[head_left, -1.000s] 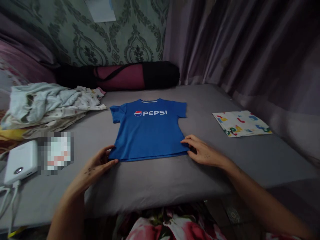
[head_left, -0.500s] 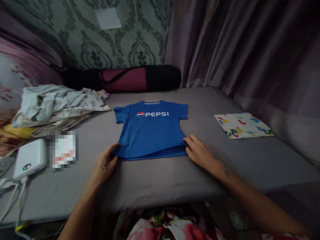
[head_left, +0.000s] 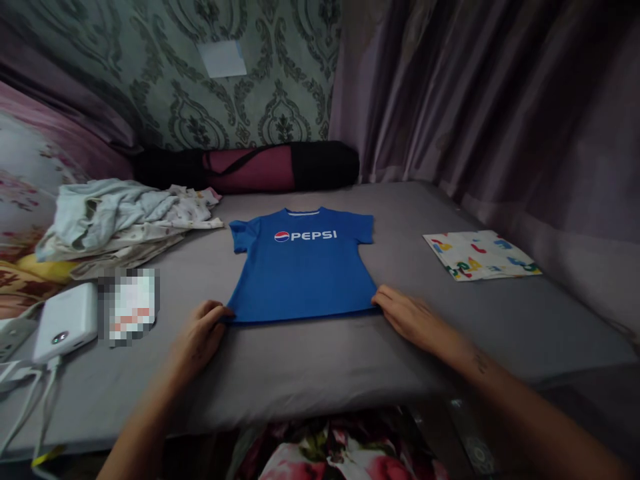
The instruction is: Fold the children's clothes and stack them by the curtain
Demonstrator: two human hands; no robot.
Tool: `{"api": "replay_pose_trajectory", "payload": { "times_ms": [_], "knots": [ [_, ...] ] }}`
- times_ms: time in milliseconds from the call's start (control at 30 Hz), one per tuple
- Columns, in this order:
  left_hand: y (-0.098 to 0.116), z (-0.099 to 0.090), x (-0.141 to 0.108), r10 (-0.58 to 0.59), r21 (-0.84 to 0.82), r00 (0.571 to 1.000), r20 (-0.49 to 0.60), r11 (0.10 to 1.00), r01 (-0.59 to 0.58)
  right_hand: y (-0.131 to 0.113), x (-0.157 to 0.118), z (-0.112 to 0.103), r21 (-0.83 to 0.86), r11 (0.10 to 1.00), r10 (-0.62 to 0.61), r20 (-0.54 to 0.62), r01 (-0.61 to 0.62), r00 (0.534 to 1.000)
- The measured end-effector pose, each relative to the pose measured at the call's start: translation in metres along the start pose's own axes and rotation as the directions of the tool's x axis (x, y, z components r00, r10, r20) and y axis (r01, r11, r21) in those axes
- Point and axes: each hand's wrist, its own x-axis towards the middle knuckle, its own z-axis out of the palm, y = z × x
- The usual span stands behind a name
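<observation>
A small blue T-shirt (head_left: 303, 277) with a white PEPSI print lies spread face up on the grey sheet, its neckline pointing away from me. My left hand (head_left: 206, 331) pinches the near left corner of its hem. At the opposite hem corner, my right hand (head_left: 405, 319) has its fingers closed on the fabric. Between the two hands the hem runs nearly straight. The left sleeve is a little crumpled, while the right one lies flat.
Right of the shirt lies a folded white cloth (head_left: 483, 255) with colourful letters. On the left are a pile of clothes (head_left: 120, 213), a white power bank (head_left: 67, 320) with cables, and a blurred-out item (head_left: 133, 305). A black and maroon bag (head_left: 250, 167) lies along the back.
Both hands have drawn the hem corners slightly outward and toward me. The front layer's hem, lifted and slanted before, now lies flat and straight over the back layer.
</observation>
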Motion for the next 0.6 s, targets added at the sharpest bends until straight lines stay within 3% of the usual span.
{"api": "replay_pose_trajectory", "payload": {
  "times_ms": [233,400,500,533,600],
  "knots": [
    [0.004,-0.008,-0.004,-0.013,-0.075,0.998,0.066,0.997,0.017,0.009,-0.008,-0.002,0.095,0.994,-0.052,0.080,0.044,0.995],
    [0.025,-0.037,0.008,-0.044,-0.185,0.964,0.261,0.978,0.095,0.015,0.006,-0.020,0.139,0.989,-0.074,0.186,0.048,0.980],
    [0.027,-0.039,0.039,-0.070,-0.167,0.969,0.236,0.980,0.111,0.016,0.043,-0.032,0.120,0.991,-0.095,0.265,0.065,0.960],
    [0.025,-0.035,0.056,-0.057,-0.148,0.979,0.198,0.985,0.088,0.015,0.062,-0.032,0.118,0.990,-0.108,0.255,0.080,0.961],
    [0.023,-0.017,0.096,-0.010,-0.112,0.994,0.112,0.994,0.022,0.011,0.109,-0.027,0.097,0.994,-0.061,0.128,0.049,0.990]
  ]
}}
